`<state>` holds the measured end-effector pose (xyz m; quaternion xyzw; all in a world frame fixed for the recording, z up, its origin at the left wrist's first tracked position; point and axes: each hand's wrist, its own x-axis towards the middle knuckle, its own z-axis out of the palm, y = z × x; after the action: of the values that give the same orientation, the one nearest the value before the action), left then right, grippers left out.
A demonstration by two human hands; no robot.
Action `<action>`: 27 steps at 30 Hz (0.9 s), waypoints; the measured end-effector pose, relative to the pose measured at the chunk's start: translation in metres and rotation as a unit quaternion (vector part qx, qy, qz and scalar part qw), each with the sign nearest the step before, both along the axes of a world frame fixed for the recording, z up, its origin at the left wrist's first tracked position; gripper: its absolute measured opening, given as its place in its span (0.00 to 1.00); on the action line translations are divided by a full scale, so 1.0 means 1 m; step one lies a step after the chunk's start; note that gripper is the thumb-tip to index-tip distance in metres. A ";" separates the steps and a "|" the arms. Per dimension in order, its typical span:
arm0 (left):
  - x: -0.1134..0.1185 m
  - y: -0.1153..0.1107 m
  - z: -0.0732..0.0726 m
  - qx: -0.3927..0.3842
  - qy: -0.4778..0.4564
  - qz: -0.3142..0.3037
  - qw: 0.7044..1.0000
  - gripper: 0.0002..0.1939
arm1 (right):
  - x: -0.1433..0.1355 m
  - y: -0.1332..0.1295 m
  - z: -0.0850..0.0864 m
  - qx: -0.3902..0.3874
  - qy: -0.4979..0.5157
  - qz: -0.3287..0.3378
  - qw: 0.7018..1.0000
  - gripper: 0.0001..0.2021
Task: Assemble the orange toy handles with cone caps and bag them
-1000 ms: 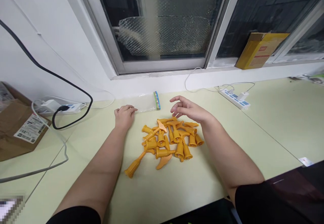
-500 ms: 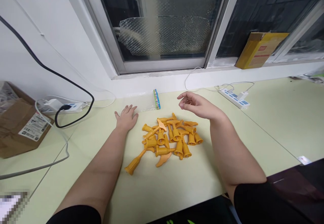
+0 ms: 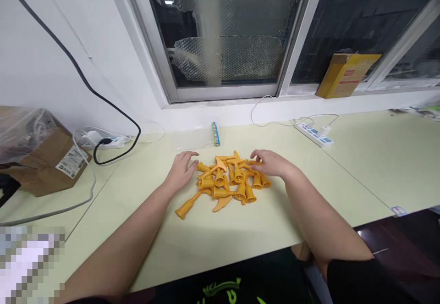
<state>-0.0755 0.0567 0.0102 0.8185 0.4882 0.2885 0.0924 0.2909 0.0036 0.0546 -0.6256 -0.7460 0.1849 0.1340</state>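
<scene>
A heap of orange-yellow plastic pieces (image 3: 225, 193) lies on the pale green table (image 3: 206, 235); each has a ribbed, flared, bell-like handle and some show a curved, pickaxe-like head. My left hand (image 3: 182, 168) is at the heap's left edge, fingers apart and curved, holding nothing. At the right edge, my right hand (image 3: 270, 163) reaches over the pieces with bent, parted fingers; its fingertips are at or just above them, and contact is unclear. Behind the heap lies a clear plastic bag (image 3: 195, 138) with a colourful header strip (image 3: 215, 134).
A cardboard box (image 3: 51, 166) stands at the left beside a power strip (image 3: 117, 142) with cables. Another power strip (image 3: 313, 134) lies at the right back. A yellow carton (image 3: 347, 75) leans on the window sill. A black cable (image 3: 82, 77) hangs along the wall.
My left hand has lifted from lying flat on the table and moved to the heap's left edge. My right hand has come down to the heap's right side. The view has shifted slightly.
</scene>
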 end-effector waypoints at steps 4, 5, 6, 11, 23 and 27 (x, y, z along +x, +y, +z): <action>-0.001 -0.053 -0.007 -0.092 -0.001 -0.017 0.996 0.23 | 0.003 -0.011 -0.035 0.027 -0.004 -0.035 0.999 0.14; -0.002 -0.065 -0.010 -0.102 0.004 -0.028 0.994 0.25 | 0.002 -0.014 -0.041 0.038 0.005 -0.048 0.998 0.13; -0.001 -0.076 -0.013 -0.104 0.007 -0.039 0.994 0.26 | 0.000 -0.016 -0.046 0.053 0.016 -0.062 0.997 0.12; 0.007 -0.096 -0.013 -0.063 0.001 -0.052 0.997 0.24 | -0.008 -0.015 -0.059 0.182 0.105 -0.125 0.970 0.11; -0.004 -0.080 0.009 0.047 0.040 0.087 0.994 0.23 | -0.003 -0.015 -0.068 0.279 0.441 -0.214 0.826 0.17; -0.078 -0.116 0.009 0.048 0.087 0.195 0.976 0.24 | 0.022 -0.032 -0.075 0.255 0.497 -0.235 0.795 0.18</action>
<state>-0.1534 -0.0594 0.0196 0.7328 0.6301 0.2522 -0.0479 0.3131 -0.0283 -0.0207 -0.5470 -0.4266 0.2367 0.6802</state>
